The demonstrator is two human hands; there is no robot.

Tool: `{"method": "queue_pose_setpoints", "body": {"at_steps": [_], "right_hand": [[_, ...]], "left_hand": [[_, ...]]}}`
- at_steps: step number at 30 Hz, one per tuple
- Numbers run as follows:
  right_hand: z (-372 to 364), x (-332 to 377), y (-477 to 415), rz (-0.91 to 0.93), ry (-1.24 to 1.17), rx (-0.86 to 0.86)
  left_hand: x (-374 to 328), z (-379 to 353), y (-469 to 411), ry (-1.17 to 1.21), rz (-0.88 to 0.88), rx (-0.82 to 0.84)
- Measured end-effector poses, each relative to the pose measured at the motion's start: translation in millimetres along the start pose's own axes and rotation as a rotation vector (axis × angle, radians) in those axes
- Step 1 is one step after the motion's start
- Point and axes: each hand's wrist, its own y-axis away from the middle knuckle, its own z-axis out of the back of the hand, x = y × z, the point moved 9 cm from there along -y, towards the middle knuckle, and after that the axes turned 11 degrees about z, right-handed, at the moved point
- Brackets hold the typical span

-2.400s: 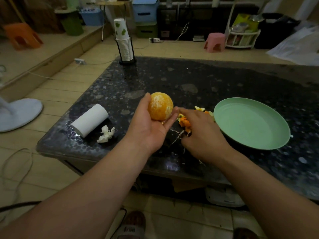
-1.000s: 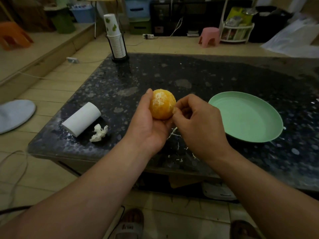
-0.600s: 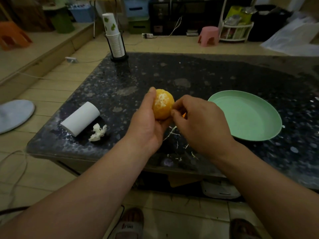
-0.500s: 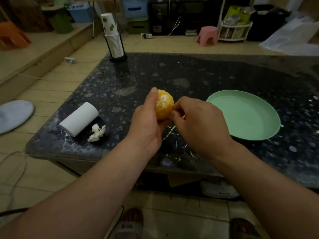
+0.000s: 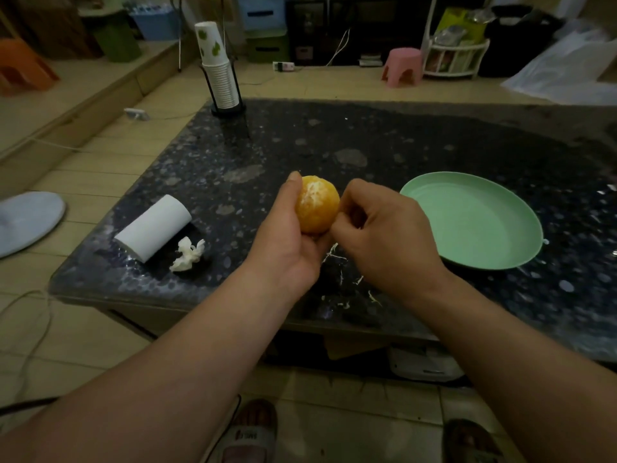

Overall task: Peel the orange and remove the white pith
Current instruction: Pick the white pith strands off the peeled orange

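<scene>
Orange (image 5: 317, 208) gripped in left hand (image 5: 287, 248); right hand (image 5: 384, 235) pinching its side; slipper (image 5: 248, 436) lettering illegible

Left hand (image 5: 287, 242) grips peeled orange (image 5: 317, 204) mid-frame – right hand (image 5: 384, 238) picks at its side; green plate (image 5: 474, 225) right, pith scraps (image 5: 340, 279) on tabletop (image 5: 367, 142).

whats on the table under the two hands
Thin white pith strands lie scattered on the table below the left hand, which holds the orange, and the right hand. The patch directly beneath the right hand is covered, so anything there cannot be seen.
</scene>
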Motion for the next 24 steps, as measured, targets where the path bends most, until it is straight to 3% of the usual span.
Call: {"method": "queue_pose_setpoints", "body": {"at_steps": [11, 24], "right_hand": [[-8.5, -3.1, -0.3, -0.016, -0.04, 0.044], [-2.0, -2.1, -0.6, 0.034, 0.021, 0.018]], "left_hand": [[1.6, 2.9, -5.2, 0.046, 0.074, 0.037], [4.1, -0.3, -1.0, -0.005, 0.043, 0.002]]}}
